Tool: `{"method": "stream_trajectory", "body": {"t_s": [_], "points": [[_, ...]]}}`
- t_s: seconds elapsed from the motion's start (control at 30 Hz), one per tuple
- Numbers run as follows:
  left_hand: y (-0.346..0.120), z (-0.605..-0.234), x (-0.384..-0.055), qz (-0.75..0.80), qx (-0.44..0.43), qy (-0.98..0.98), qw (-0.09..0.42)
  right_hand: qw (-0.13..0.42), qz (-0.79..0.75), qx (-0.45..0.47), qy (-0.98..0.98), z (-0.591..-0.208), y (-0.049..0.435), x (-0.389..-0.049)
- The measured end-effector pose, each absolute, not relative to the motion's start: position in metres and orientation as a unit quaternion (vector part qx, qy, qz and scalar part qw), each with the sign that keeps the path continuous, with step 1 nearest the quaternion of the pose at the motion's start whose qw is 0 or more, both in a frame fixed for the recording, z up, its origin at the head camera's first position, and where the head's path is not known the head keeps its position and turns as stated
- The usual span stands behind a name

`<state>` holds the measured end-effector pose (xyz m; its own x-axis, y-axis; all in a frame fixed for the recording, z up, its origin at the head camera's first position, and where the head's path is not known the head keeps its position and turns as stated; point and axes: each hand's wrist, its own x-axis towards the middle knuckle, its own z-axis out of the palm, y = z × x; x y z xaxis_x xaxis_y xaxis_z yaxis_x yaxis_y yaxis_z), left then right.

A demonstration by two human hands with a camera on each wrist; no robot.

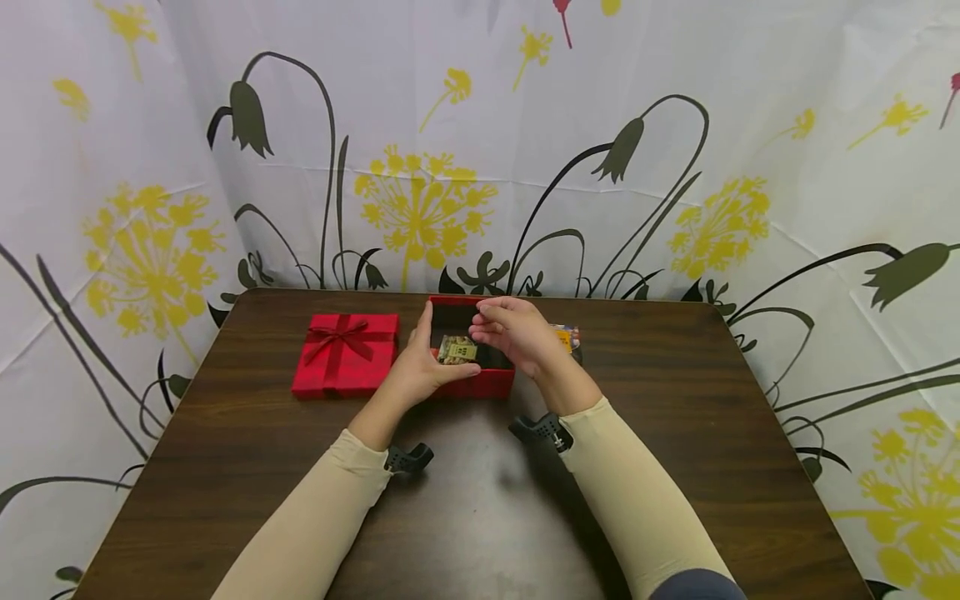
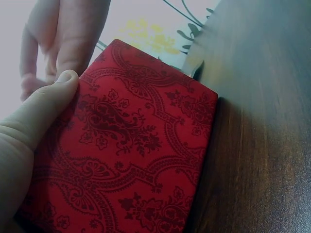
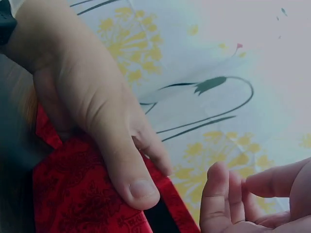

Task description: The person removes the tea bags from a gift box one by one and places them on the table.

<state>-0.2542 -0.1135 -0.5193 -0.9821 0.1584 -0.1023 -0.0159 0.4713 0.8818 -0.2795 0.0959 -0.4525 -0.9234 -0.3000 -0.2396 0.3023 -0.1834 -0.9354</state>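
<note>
A red patterned gift box [image 1: 487,384] stands near the table's back edge, its top uncovered and its inside dark. My left hand [image 1: 417,364] grips its left end, the thumb along the front rim. The box's patterned wall fills much of the left wrist view. Inside, by the left thumb, a small packet with a gold label [image 1: 457,349] shows. Over the box's right part hovers my right hand [image 1: 517,332], fingers loosely bent and the thumb close to them. Nothing shows between these fingers [image 3: 217,194] in the right wrist view.
Left of the box lies its red lid [image 1: 348,367] with a ribbon bow. Partly behind my right hand is a colourful orange packet [image 1: 567,337] on the dark wooden table [image 1: 675,433]. A flower-printed curtain [image 1: 480,125] hangs close behind the table.
</note>
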Motion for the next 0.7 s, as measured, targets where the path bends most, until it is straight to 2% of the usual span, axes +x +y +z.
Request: {"method": "stream_trajectory", "body": {"t_s": [0.37, 0.7], "points": [[-0.114, -0.523, -0.254, 0.512, 0.041, 0.853, 0.088, 0.242, -0.763, 0.083, 0.593, -0.464, 0.079, -0.303], [-0.115, -0.521, -0.255, 0.514, 0.036, 0.852, 0.095, 0.342, -0.622, 0.079, 0.700, -0.448, 0.076, -0.321]]}}
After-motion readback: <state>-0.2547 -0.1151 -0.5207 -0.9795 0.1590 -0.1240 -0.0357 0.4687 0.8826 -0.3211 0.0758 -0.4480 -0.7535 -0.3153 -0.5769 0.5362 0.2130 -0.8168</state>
